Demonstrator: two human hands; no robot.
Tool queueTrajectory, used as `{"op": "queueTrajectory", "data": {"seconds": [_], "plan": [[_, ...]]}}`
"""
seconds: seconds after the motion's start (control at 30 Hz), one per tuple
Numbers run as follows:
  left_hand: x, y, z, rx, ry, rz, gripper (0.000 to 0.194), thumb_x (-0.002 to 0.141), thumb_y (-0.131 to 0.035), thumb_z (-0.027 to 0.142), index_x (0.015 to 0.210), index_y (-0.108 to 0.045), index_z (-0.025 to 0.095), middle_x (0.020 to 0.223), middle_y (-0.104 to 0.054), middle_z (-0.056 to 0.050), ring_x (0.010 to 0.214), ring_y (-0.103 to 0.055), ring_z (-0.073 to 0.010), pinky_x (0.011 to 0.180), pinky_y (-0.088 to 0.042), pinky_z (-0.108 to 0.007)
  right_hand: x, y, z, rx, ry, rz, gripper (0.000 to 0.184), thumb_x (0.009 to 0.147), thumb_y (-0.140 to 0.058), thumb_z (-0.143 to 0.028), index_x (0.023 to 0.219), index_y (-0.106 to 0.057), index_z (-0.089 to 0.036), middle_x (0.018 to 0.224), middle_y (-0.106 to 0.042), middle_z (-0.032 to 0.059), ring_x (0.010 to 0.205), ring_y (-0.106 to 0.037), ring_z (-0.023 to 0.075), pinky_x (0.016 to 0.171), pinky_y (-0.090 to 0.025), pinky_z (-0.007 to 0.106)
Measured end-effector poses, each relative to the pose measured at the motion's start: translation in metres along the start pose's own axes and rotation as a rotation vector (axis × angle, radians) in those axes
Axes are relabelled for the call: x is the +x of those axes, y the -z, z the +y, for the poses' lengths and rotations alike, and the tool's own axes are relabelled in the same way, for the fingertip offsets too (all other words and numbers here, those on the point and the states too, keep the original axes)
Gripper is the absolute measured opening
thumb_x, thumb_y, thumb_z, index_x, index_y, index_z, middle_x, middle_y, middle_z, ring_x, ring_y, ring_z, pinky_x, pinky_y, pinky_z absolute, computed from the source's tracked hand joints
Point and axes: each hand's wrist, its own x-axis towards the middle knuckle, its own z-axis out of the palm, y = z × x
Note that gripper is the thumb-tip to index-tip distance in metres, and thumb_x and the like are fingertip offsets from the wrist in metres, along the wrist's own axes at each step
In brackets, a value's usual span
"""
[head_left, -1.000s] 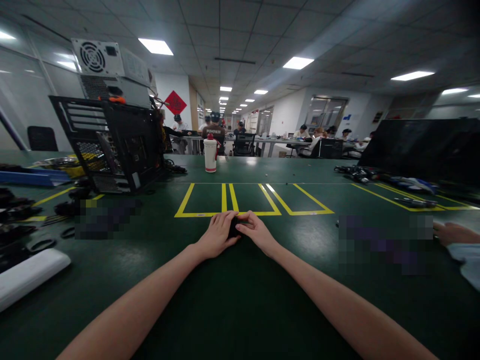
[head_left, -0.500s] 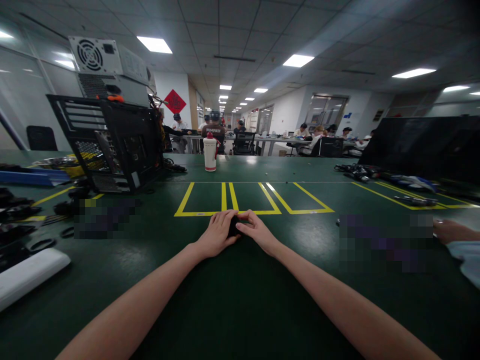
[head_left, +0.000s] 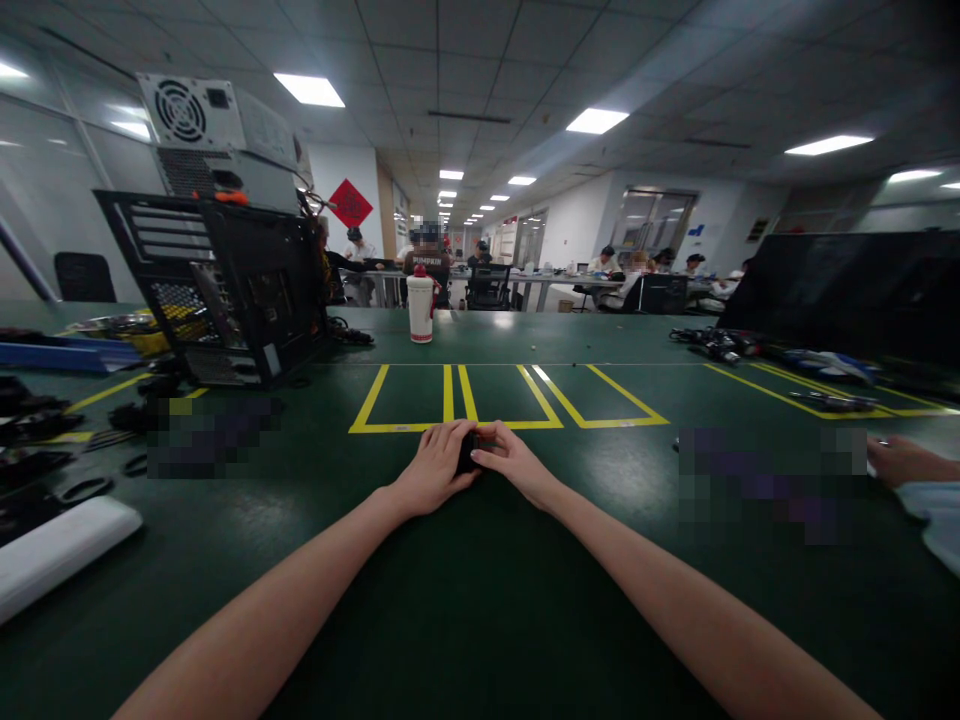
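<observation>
A small black object (head_left: 466, 455) sits between my two hands at the middle of the green table (head_left: 480, 600). Its kind cannot be made out, since fingers cover most of it. My left hand (head_left: 435, 468) is closed round its left side, with the thumb along the near edge. From the right, my right hand (head_left: 514, 462) grips it with bent fingers and the thumb against its side. Just beyond the fingertips lie yellow tape outlines (head_left: 405, 428) on the tabletop.
An open black computer case (head_left: 225, 290) with a power supply (head_left: 217, 120) on top stands left. A white cup (head_left: 421, 310) is ahead. Cables (head_left: 720, 345) and a dark monitor (head_left: 847, 300) are at right. Another person's hand (head_left: 911, 463) rests at the right edge.
Both my hands and the black object stay in practically the same place. Only a slight shift shows in the right thumb against the object.
</observation>
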Motion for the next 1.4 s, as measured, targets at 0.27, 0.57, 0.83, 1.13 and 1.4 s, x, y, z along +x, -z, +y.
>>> {"op": "queueTrajectory", "data": {"seconds": [0.27, 0.57, 0.83, 1.13, 1.4], "plan": [[0.0003, 0.0013, 0.0008, 0.002, -0.002, 0.000, 0.056, 0.075, -0.051, 0.030, 0.122, -0.021, 0.021, 0.119, -0.036, -0.009, 0.111, -0.035, -0.0235, 0.094, -0.026, -0.044, 0.0015, 0.0001, 0.0043, -0.035, -0.020, 0.057, 0.031, 0.067, -0.059, -0.034, 0.094, -0.050, -0.021, 0.097, -0.054, 0.0030, 0.093, -0.051, 0.0160, 0.084, -0.040, 0.035], [0.0004, 0.0024, 0.0015, 0.000, -0.007, -0.005, 0.056, 0.075, -0.051, 0.029, 0.122, -0.020, 0.021, 0.119, -0.036, -0.009, 0.112, -0.034, -0.0233, 0.095, -0.026, -0.044, -0.0015, 0.0005, -0.0029, 0.068, 0.007, -0.051, 0.031, 0.065, -0.062, -0.024, 0.092, -0.049, -0.021, 0.101, -0.052, 0.0018, 0.095, -0.052, 0.0157, 0.086, -0.040, 0.034], [0.0005, -0.0001, 0.0000, 0.005, 0.004, -0.005, 0.057, 0.075, -0.051, 0.030, 0.122, -0.021, 0.020, 0.119, -0.036, -0.009, 0.111, -0.034, -0.0239, 0.093, -0.028, -0.043, 0.0003, -0.0022, 0.0003, -0.021, 0.018, 0.061, 0.025, 0.067, -0.059, -0.030, 0.089, -0.050, -0.020, 0.094, -0.054, 0.0017, 0.089, -0.052, 0.0142, 0.082, -0.041, 0.033], [0.0009, 0.0008, 0.0000, 0.013, -0.006, -0.011, 0.057, 0.075, -0.051, 0.028, 0.122, -0.021, 0.019, 0.120, -0.035, -0.009, 0.112, -0.033, -0.0231, 0.095, -0.026, -0.043, 0.0005, 0.0002, 0.0010, 0.063, -0.020, -0.006, 0.033, 0.063, -0.063, -0.023, 0.093, -0.049, -0.020, 0.100, -0.052, 0.0028, 0.094, -0.052, 0.0167, 0.085, -0.040, 0.036], [0.0007, 0.0005, 0.0004, -0.003, -0.001, -0.006, 0.057, 0.075, -0.052, 0.029, 0.122, -0.021, 0.020, 0.120, -0.036, -0.009, 0.111, -0.034, -0.0231, 0.095, -0.026, -0.043, -0.0018, -0.0028, -0.0038, 0.008, 0.025, 0.032, 0.024, 0.067, -0.060, -0.026, 0.087, -0.050, -0.020, 0.094, -0.053, 0.0012, 0.089, -0.053, 0.0144, 0.083, -0.041, 0.033]]}}
